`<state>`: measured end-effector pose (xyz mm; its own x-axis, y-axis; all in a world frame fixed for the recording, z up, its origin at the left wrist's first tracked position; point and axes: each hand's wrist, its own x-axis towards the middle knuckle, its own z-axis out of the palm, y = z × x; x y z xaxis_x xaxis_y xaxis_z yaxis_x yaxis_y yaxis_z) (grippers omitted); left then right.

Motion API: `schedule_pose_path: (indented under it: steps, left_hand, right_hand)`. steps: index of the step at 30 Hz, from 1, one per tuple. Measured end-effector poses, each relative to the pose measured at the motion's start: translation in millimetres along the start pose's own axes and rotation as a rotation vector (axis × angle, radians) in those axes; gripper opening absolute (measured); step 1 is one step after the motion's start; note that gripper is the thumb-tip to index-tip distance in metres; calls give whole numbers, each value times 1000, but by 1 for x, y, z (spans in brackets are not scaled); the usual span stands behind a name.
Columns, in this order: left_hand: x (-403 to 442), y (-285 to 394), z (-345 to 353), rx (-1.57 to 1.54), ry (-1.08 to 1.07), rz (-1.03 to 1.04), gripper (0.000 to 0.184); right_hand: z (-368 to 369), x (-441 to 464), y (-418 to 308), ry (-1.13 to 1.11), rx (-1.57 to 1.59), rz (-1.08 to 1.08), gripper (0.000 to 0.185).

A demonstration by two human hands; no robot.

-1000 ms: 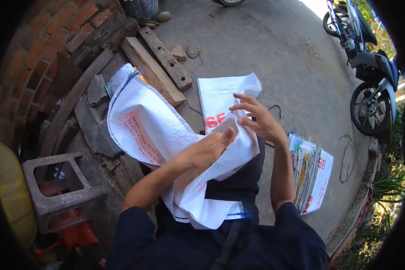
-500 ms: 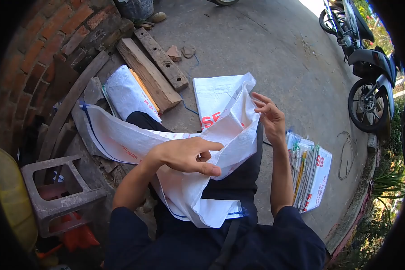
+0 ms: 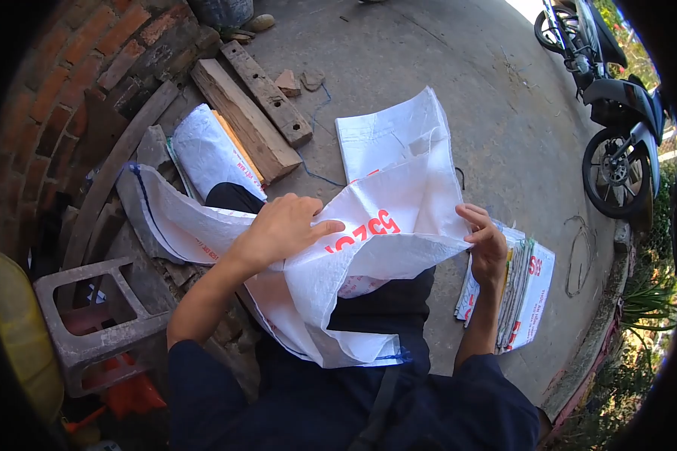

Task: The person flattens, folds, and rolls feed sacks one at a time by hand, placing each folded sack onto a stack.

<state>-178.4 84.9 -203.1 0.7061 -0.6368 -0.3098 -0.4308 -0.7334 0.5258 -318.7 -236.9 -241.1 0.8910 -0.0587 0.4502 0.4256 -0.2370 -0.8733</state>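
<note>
A white woven sack (image 3: pixel 399 192) with red print lies across my lap, its upper part spread between my hands. My left hand (image 3: pixel 289 225) is closed on the sack, left of the red digits. On the right, my right hand (image 3: pixel 485 239) pinches the sack's edge between thumb and fingers. The sack's blue-stitched end (image 3: pixel 147 210) stretches out to the left, and another blue-stitched corner (image 3: pixel 384 352) rests on my lap. Beyond the hands, a flat white sack (image 3: pixel 353 143) lies on the ground, partly covered by the held one.
A stack of folded sacks (image 3: pixel 530 297) lies at the right, another folded bundle (image 3: pixel 214 150) at the left beside wooden beams (image 3: pixel 244 124). A grey plastic stool (image 3: pixel 105 334) stands lower left near a brick wall (image 3: pixel 60 90). Motorbikes (image 3: pixel 617 143) stand at the upper right.
My hands have moved apart, left hand to the left and right hand to the right and down. The sack between them has opened out, showing red digits. Its left end has swung down off the folded bundle.
</note>
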Motion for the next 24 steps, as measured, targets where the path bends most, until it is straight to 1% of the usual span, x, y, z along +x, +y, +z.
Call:
schedule_pose_path:
  steps: [1,2,3,5,6,8,10,11,13,14,15,17,18,19,20,21,24]
  left_hand:
    - [3,1,-3,35,-16,-86,50]
    - [4,-1,-3,-12,43,-86,47]
    - [7,-5,-3,-11,41,-86,47]
    - [14,-14,-7,33,216,-49,43]
    - [17,-16,-12,22,312,-44,37]
    - [28,-32,-20,61,519,-47,32]
    - [37,-48,-33,79,652,-149,31]
    - [42,-60,-38,69,658,-192,30]
    - [50,-80,-42,164,804,-107,29]
    - [52,-87,-45,230,853,-9,28]
    - [53,-93,-47,231,850,-9,28]
    - [53,-100,-52,151,807,-173,29]
    - [51,-104,-56,184,761,-186,30]
    - [51,-110,-60,184,759,-185,30]
    - [52,-117,-64,287,787,-203,31]
    - [52,-124,-68,390,815,-222,32]
    - [54,-145,-93,516,849,-242,33]
  right_hand:
    - [-3,-1,-2,-21,-99,2,14]
    - [-6,-3,-4,-41,-199,6,17]
    - [-9,-2,-8,-40,-199,8,17]
    - [-14,2,-15,-140,-412,-20,21]
    - [-16,1,-15,-139,-411,-21,21]
    - [-21,-1,-17,-260,-568,-69,17]
    - [-17,-9,-24,-296,-534,185,17]
    - [-16,-11,-20,-368,-569,119,16]
    - [-15,-22,-16,-463,-445,248,17]
    - [-13,-28,-14,-460,-465,209,18]
    - [-13,-33,-11,-458,-463,212,18]
    - [-14,-41,-6,-451,-482,204,20]
    - [-14,-41,-6,-450,-480,207,20]
    - [-14,-40,-7,-447,-524,147,20]
    - [-15,-39,-8,-445,-569,86,22]
    - [-15,-39,-8,-446,-570,87,22]
    - [-19,-39,-7,-439,-625,68,20]
